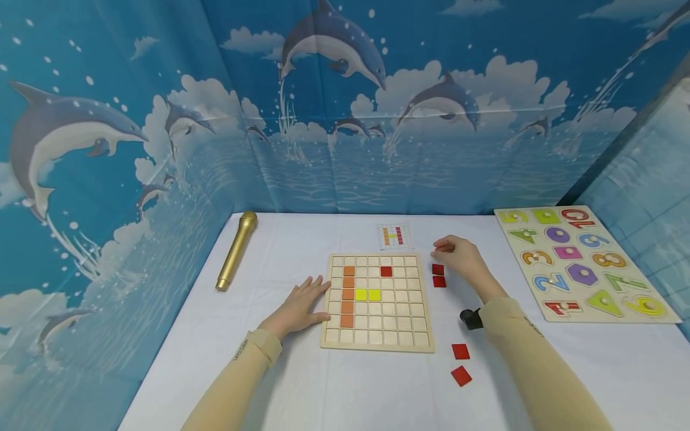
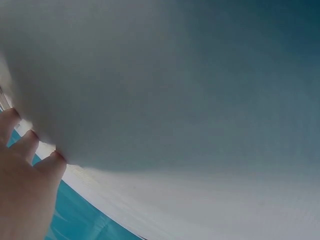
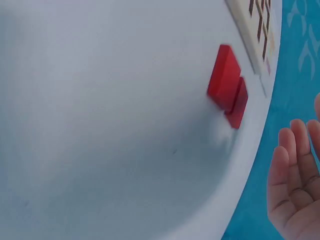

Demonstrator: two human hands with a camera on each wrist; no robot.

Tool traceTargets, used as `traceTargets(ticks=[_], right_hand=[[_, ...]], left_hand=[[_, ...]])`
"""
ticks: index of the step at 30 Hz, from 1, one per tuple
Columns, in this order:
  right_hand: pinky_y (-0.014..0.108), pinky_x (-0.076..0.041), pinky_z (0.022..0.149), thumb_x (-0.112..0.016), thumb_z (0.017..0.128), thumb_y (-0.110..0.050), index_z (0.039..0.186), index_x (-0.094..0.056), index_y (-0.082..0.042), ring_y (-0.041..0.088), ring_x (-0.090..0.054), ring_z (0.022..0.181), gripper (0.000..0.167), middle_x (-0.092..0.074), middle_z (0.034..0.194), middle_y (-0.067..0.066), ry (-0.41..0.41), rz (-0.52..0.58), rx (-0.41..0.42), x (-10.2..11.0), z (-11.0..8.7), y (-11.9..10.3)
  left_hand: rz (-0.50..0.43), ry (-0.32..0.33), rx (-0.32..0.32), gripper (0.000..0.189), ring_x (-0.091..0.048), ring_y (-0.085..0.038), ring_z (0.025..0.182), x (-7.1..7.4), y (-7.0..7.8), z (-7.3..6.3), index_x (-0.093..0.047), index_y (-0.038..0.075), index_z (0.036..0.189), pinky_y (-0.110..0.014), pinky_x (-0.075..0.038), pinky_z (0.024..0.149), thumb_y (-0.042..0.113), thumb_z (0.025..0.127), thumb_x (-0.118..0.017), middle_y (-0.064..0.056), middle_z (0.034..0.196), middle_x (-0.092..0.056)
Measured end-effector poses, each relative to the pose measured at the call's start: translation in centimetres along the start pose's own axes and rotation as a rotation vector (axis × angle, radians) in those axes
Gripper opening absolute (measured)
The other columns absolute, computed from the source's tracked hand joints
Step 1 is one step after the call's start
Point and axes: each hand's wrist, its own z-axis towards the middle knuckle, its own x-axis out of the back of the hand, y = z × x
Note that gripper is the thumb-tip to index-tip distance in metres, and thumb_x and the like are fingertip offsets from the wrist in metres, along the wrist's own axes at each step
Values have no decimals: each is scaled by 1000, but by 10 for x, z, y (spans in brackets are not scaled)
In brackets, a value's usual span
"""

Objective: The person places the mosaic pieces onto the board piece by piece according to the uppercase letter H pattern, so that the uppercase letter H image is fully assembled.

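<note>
I see a square pale-wood grid board near the middle of the white-clothed counter, set with orange, yellow and red square tiles. The left hand, fingers spread apart, touches its left edge; the right hand, fingers loosely extended, is near two loose red tiles. A gold microphone lies left, a wooden number puzzle right. Blue dolphin-printed fabric hangs behind.

Gold mic, L side white tbl; number-puzzle bd, R side; dolphin-print curtain behind.
</note>
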Motion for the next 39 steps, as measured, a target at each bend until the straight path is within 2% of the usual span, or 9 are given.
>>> traceTargets(ticks=[9, 21, 28, 35, 39], right_hand=[[47, -52, 95, -62, 96, -28, 128, -57, 0, 34, -57, 109, 43, -61, 123, 22, -3, 36, -49, 6, 1, 19], [44, -53, 92, -64, 95, -26, 128, -57, 1, 33, -58, 109, 44, -61, 124, 24, -10, 42, -63, 4, 0, 21], [42, -52, 91, -63, 95, -28, 128, -55, 1, 32, -55, 107, 45, -60, 124, 23, -39, 58, -106, 0, 2, 23], [44, -51, 92, -65, 94, -30, 129, -55, 1, 31, -55, 106, 47, -59, 123, 22, -84, 16, -119, -6, 7, 27], [43, -50, 88, -67, 93, -25, 126, -56, 3, 31, -55, 103, 45, -60, 119, 22, -95, -11, -114, -9, 8, 25]], left_hand=[[1, -1, -6, 79, -15, -37, 152, 1, 0, 0, -33, 13, 154, -58, -14, 123, 40, 90, -69, -15, 163, -22], [0, -3, -4, 78, -15, -37, 152, 1, 0, -1, -34, 12, 154, -59, -15, 123, 40, 90, -70, -15, 163, -23], [-7, -11, 2, 78, -14, -36, 152, 1, 1, -1, -33, 13, 154, -58, -13, 123, 40, 90, -69, -14, 163, -22], [-5, -12, 8, 79, -14, -36, 153, 1, 1, -1, -33, 14, 155, -57, -13, 123, 40, 90, -69, -14, 164, -22], [-3, -9, 8, 79, -14, -35, 153, 1, 2, -1, -33, 14, 155, -56, -13, 124, 40, 90, -69, -14, 164, -21]])
